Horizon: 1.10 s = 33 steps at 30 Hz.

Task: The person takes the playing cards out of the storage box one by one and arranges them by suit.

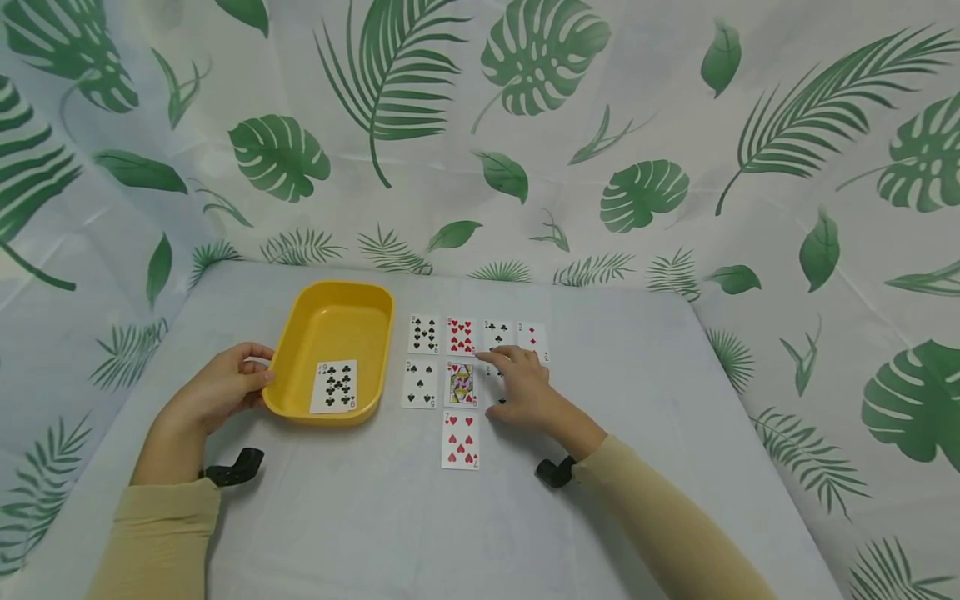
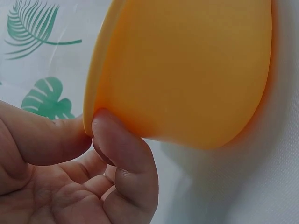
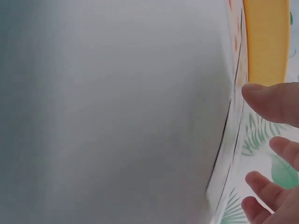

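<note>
The left hand [image 1: 217, 390] grips the yellow tray [image 1: 300, 321]; the right hand [image 1: 525, 387] rests on the cards [image 1: 422, 335].

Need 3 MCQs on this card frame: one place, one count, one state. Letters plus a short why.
1. Where does the nine of clubs lie?
A. inside the yellow tray
B. under the left hand
C. beside the seven of hearts

2. How many cards lie in the far row on the table?
A. two
B. four
C. six

3. What is the left hand doing?
A. lying flat on the table
B. holding a card
C. pinching the tray's rim

Key: 1 A, the card rests face up on the tray floor. 2 B, four cards side by side in the head view. 3 C, the left wrist view shows thumb and finger either side of the rim.
</note>
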{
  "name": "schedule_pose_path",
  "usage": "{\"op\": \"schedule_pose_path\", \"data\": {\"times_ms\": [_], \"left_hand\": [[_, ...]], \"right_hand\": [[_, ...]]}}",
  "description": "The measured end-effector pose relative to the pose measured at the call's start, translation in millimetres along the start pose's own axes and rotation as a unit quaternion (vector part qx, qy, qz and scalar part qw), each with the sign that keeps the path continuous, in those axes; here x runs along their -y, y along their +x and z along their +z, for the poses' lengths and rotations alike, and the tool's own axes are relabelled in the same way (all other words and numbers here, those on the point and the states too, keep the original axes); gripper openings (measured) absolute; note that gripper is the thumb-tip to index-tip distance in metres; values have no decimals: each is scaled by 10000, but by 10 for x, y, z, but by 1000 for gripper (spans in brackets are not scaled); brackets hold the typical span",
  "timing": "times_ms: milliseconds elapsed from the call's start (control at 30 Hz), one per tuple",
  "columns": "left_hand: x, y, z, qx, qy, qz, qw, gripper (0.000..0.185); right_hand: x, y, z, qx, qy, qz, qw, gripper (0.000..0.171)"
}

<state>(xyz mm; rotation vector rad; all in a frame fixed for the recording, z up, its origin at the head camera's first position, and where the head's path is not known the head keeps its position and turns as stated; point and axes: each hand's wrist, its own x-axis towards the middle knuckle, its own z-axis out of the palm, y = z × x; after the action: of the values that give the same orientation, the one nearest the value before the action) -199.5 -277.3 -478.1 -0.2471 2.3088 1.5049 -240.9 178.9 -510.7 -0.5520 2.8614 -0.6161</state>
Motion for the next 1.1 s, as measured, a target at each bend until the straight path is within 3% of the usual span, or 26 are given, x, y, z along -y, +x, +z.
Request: {"op": "schedule_pose_path", "data": {"times_ms": [267, 633, 900, 1100], "left_hand": [[-22, -24, 6, -27, -9, 20, 10000, 48], [-7, -23, 7, -8, -8, 56, 10000, 48], [6, -28, 10, 23, -78, 122, 9999, 47], [4, -11, 0, 0, -54, 83, 10000, 47]], "right_hand": [[280, 65, -34, -99, 111, -370, 9992, 93], [994, 137, -26, -188, 438, -1062, 9932, 92], [1521, 248, 88, -158, 158, -1593, 9870, 90], [1760, 374, 241, -166, -75, -1985, 9799, 87]]}}
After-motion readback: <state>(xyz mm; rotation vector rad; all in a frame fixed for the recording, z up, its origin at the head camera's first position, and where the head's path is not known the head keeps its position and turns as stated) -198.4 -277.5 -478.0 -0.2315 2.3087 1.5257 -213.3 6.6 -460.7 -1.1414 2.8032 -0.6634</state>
